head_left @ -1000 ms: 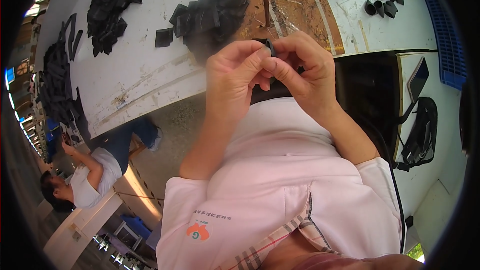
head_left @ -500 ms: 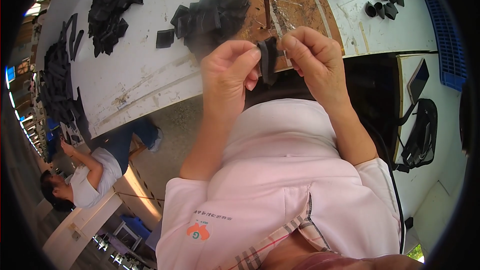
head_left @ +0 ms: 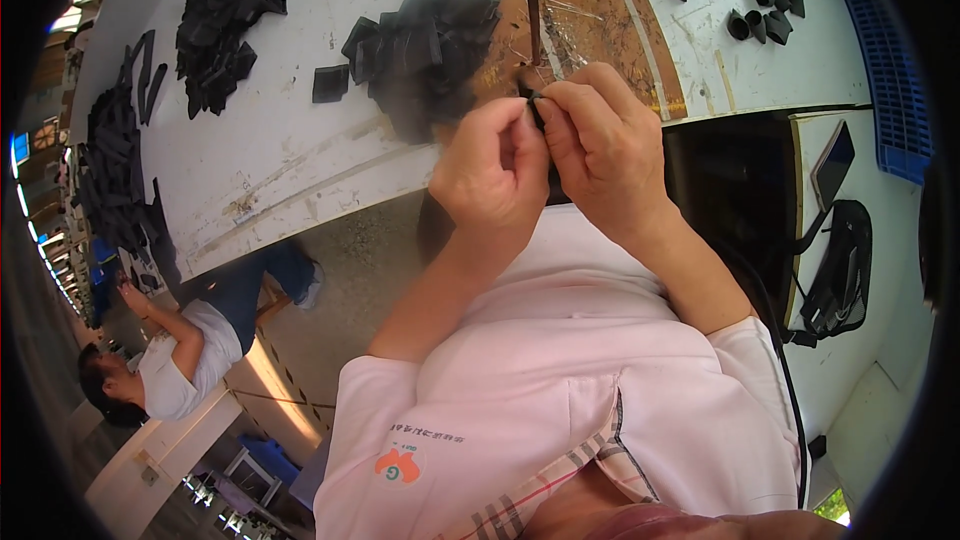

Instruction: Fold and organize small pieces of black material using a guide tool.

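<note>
Pinching: left hand (head_left: 493,165), right hand (head_left: 607,155), fingertips meeting on one black piece (head_left: 529,90) (largely hidden), at near edge of board (head_left: 605,45). Risks: piece dropped past that edge, should the pinch slip; knuckles knocking rod (head_left: 531,10) over board, if pushed further.

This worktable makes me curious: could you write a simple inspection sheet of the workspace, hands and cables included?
Surface: white table, scuffed and stained, with a marked brown board on it.
Things in hand: small black piece, mostly hidden.
Clutter: thin pale strands on the board; black pile along its left side.
Hands: left hand and right hand close together, fingers pinching the piece.
Cables: black cable running down at the right.
Surroundings: blue plastic crate at the right; a co-worker at the left.
</note>
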Action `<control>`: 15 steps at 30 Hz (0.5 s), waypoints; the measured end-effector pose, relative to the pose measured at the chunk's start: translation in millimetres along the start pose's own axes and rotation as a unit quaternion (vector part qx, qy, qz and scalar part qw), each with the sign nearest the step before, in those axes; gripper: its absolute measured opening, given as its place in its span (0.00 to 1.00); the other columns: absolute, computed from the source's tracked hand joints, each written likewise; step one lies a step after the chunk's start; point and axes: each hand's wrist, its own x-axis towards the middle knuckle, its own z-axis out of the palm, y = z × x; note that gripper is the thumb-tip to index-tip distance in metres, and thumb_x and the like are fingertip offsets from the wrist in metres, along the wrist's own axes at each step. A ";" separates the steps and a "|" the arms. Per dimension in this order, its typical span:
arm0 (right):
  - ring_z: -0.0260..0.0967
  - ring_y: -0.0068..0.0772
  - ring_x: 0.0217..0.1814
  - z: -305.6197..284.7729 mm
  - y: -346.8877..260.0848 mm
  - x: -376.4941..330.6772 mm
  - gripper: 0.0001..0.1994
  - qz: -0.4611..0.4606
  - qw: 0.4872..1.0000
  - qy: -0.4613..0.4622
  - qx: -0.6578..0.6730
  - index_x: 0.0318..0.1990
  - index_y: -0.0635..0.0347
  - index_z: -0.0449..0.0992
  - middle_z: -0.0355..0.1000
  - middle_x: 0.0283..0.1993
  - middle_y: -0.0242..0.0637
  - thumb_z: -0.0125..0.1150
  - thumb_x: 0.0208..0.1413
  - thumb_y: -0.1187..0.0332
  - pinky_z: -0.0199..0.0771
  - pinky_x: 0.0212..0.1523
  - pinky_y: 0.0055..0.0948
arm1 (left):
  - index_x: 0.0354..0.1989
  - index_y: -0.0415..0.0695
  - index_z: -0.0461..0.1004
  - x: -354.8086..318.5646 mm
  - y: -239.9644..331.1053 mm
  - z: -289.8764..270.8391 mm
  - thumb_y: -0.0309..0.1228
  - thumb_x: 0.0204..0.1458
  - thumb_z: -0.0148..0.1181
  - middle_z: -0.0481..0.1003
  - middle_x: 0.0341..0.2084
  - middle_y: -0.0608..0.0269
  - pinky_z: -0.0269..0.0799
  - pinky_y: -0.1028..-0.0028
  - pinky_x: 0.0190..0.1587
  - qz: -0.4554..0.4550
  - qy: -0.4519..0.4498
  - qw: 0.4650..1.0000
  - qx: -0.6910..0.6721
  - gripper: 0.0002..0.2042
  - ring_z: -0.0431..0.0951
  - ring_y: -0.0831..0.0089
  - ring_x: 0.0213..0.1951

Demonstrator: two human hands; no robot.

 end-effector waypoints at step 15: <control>0.51 0.12 0.18 -9.0 26.2 3.4 0.03 0.417 0.613 -0.108 0.662 0.29 0.64 0.72 0.62 0.20 0.26 0.56 0.48 0.73 0.48 0.17 0.11 | 0.28 0.35 0.68 21.5 6.5 -2.9 0.19 0.44 0.51 0.71 0.21 0.63 0.63 0.84 0.21 -0.287 -0.069 0.921 -0.256 0.03 0.68 0.84 0.18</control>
